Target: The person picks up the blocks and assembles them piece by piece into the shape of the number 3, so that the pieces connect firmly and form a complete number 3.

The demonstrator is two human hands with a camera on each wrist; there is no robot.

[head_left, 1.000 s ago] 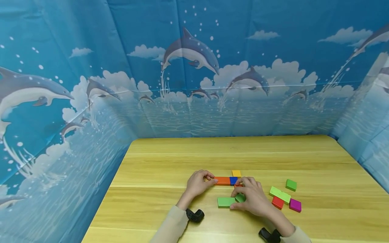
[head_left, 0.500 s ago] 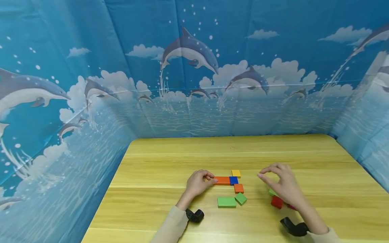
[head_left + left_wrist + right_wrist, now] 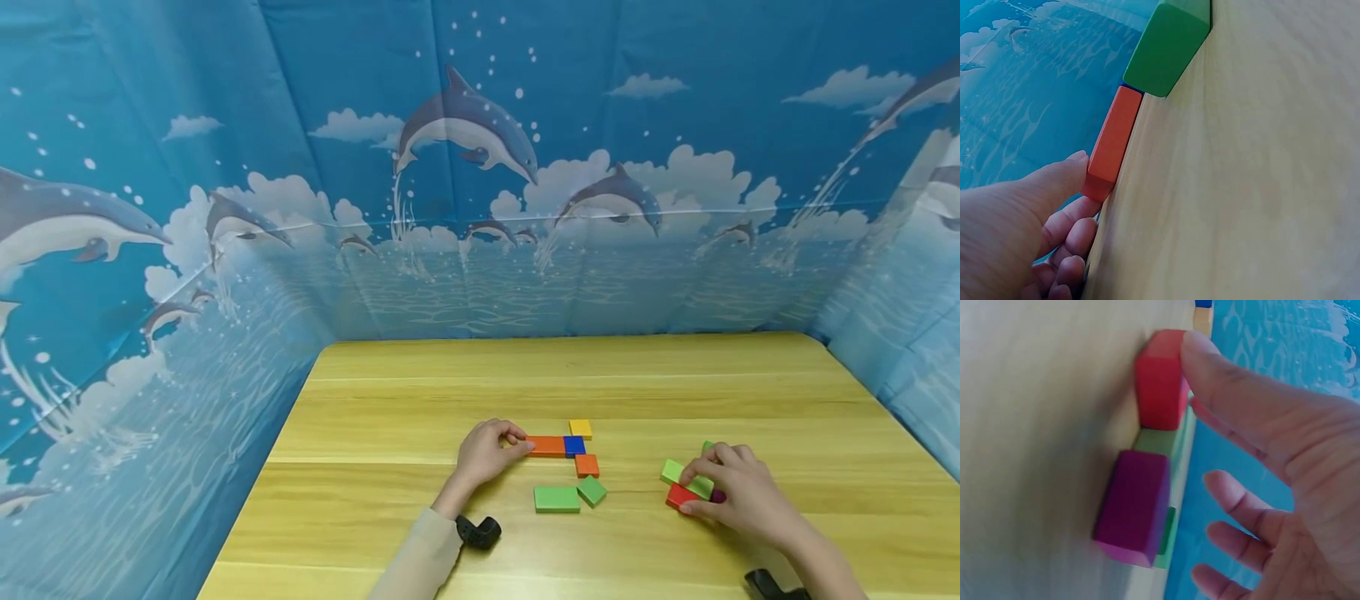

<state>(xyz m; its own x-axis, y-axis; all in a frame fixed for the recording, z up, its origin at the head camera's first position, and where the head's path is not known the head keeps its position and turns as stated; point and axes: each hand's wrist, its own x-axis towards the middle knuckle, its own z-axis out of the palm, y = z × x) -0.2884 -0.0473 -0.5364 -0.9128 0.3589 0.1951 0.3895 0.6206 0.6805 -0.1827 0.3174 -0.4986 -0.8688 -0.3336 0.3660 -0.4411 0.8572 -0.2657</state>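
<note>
My left hand [image 3: 483,452] pinches the left end of a long orange block [image 3: 545,447], thumb and forefinger at that end. A blue block [image 3: 574,447] sits against its right end, with a yellow block [image 3: 581,429] behind and a small orange block [image 3: 587,465] in front. My right hand [image 3: 742,492] holds a red block [image 3: 1161,378] between thumb and forefinger, its other fingers spread away in the right wrist view. Next to the red block lie a light green block [image 3: 672,472] and a purple block [image 3: 1133,500], the latter mostly hidden by the hand in the head view.
Nearer me lie a long green block [image 3: 557,500] and a small green block [image 3: 592,491] turned at an angle. Another green block [image 3: 707,446] shows behind my right hand. A dolphin-print curtain [image 3: 465,275] surrounds the wooden table [image 3: 420,392].
My right hand has let go near the small orange and green blocks and moved right to the red block. The left hand stays at the long orange block.
</note>
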